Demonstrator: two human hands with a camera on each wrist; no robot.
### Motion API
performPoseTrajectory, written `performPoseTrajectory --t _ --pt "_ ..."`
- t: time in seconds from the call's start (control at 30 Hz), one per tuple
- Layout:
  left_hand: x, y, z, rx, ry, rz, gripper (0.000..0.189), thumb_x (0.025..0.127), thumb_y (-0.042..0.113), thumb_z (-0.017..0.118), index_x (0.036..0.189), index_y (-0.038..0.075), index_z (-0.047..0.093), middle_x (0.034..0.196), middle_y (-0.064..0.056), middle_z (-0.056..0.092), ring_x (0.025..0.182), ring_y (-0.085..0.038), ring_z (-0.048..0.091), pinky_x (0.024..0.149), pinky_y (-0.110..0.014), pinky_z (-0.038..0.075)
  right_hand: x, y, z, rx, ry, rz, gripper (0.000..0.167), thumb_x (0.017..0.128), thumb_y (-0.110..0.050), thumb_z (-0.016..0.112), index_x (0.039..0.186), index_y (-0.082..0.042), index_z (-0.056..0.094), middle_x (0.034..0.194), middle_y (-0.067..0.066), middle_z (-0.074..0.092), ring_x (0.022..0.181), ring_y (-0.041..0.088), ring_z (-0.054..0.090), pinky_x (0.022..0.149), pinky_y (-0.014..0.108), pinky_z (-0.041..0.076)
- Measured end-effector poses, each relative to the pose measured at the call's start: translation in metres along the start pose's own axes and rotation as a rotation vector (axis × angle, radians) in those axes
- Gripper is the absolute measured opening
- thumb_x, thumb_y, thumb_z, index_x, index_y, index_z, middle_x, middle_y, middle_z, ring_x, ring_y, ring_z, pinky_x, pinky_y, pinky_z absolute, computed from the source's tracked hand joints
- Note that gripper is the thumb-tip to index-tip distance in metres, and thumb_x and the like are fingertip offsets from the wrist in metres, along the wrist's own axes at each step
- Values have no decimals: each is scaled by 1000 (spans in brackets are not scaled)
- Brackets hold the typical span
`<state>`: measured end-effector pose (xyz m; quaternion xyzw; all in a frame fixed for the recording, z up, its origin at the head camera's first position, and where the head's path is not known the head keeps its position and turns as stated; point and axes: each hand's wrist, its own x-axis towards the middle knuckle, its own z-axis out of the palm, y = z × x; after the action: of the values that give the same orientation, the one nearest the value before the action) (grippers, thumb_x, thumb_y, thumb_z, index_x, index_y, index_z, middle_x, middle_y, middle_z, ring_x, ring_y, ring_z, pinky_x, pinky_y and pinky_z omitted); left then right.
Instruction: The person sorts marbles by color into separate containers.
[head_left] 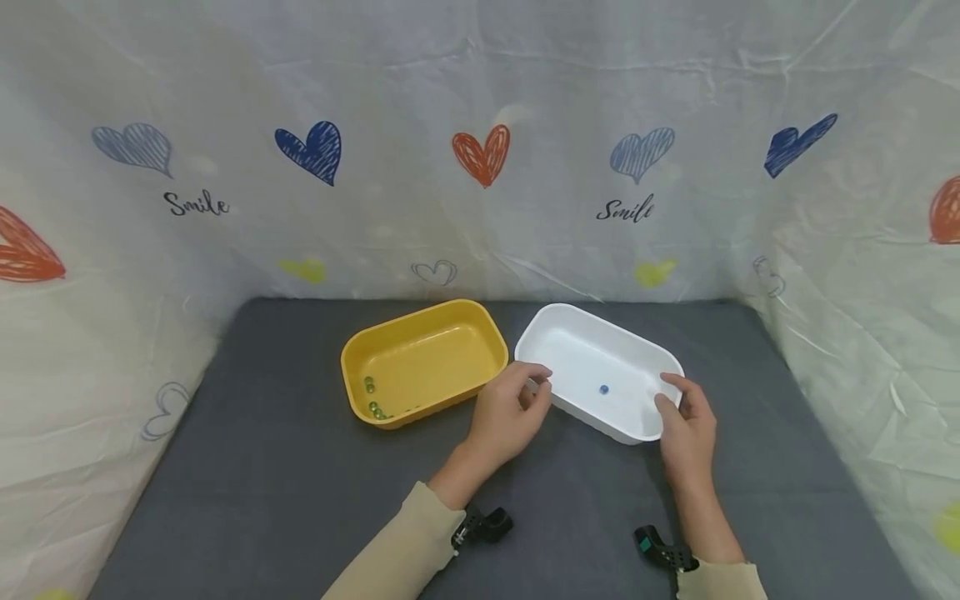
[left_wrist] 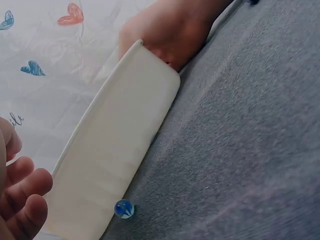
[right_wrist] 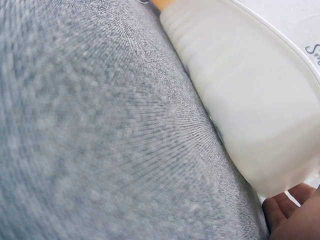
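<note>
My left hand is at the left corner of the white plastic basin, its fingers loosely bent with nothing visible between them. With the thumb and fingers, my right hand grips the basin's right end at the rim. Inside the basin, on its floor, lies a blue marble. In the left wrist view, another clear-and-blue marble rests on the grey cloth, close beside the basin's outer wall; in the head view my left hand hides that spot.
Left of the white basin stands a yellow basin, with several green marbles gathered at its left near corner. Dark grey cloth covers the table. Behind it hangs a pale curtain printed with hearts.
</note>
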<state>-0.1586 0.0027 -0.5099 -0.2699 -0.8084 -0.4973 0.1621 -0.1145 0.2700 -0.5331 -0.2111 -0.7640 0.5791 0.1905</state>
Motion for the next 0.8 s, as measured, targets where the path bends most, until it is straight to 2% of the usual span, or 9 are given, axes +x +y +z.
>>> performPoseTrajectory --t 0.1,0.2,0.37,0.53,0.8 --pt "-4 -1 -2 -4 -20 1 15 104 9 72 118 7 75 103 -2 71 69 -5 56 63 -22 51 0 0 2 5 3 -4 37 110 -10 53 145 -6 64 172 5 42 164 16 25 132 41 19" --pt "-11 -1 -3 7 -40 -1 13 103 11 74 116 10 74 100 1 69 68 -4 54 62 -22 49 0 1 3 15 3 -5 37 110 -9 53 145 -5 64 171 5 44 163 15 26 132 41 19" --pt "-23 -3 1 82 -60 -22 6 101 16 78 106 16 76 93 5 67 66 -1 52 59 -21 45 0 2 3 25 -4 -13 37 110 -8 52 145 -4 64 172 6 43 164 17 26 132 41 19" --pt "-31 -8 7 158 -81 -86 5 98 17 80 102 17 77 92 4 69 65 2 51 57 -20 43 3 3 1 40 -3 -34 38 109 -5 52 144 -2 64 171 9 43 164 21 25 132 40 19" --pt "-34 -14 9 196 -165 -194 12 97 19 82 107 18 77 98 6 68 68 2 53 61 -22 45 4 4 1 25 -7 -20 38 110 -5 52 146 -2 63 172 9 41 165 20 24 132 41 19"
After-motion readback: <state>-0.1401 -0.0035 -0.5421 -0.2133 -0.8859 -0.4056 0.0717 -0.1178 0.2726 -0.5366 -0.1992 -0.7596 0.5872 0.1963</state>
